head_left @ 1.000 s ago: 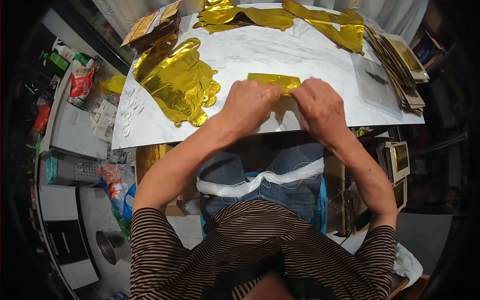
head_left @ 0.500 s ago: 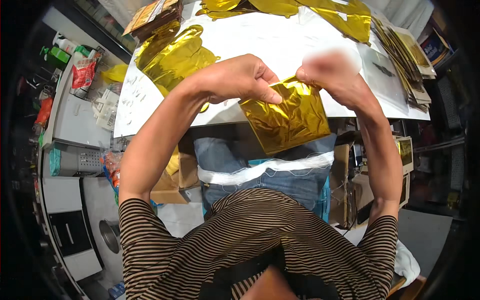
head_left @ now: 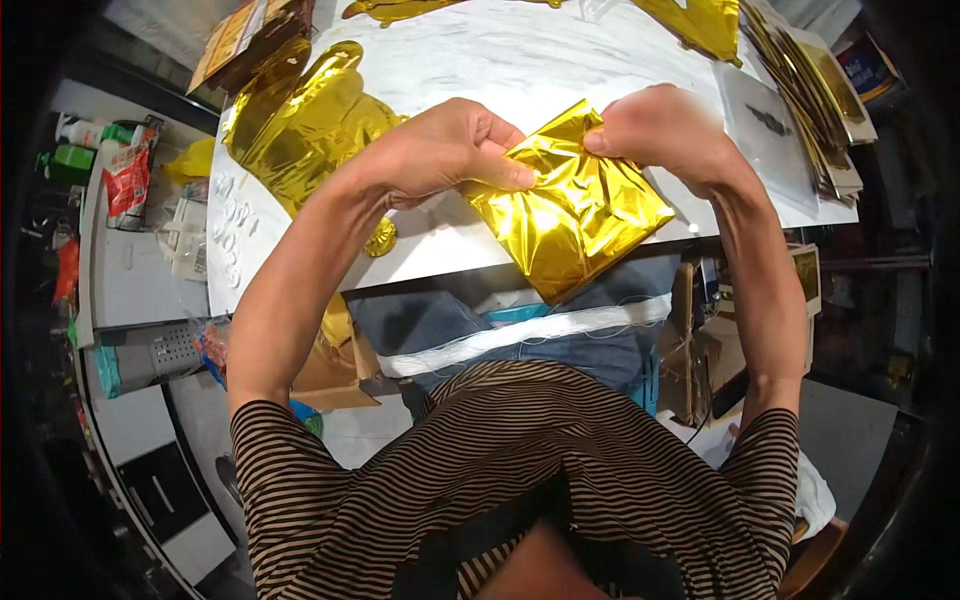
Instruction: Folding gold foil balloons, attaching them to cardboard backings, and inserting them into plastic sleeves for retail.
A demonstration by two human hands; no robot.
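A folded square of shiny gold foil is stretched between my two hands above the table's near edge, its lower corner hanging over my lap. My left hand pinches its upper left side between thumb and fingers. At the upper right edge, my right hand is closed on the foil, thumb in front; its fingers are partly blurred. Under my left forearm lies a larger flat gold foil piece with rounded lobes, and near that wrist sits a small gold foil disc.
The white table bears more gold foil along its far side. Stacked flat packets stand at the right, beside a clear plastic sheet. A strip of white threads crosses my lap. A cardboard box is below left.
The foil square has tilted to face up more and shows brighter, with its top corner now standing up between my hands. My left hand has shifted slightly left. The view has shifted a little too.
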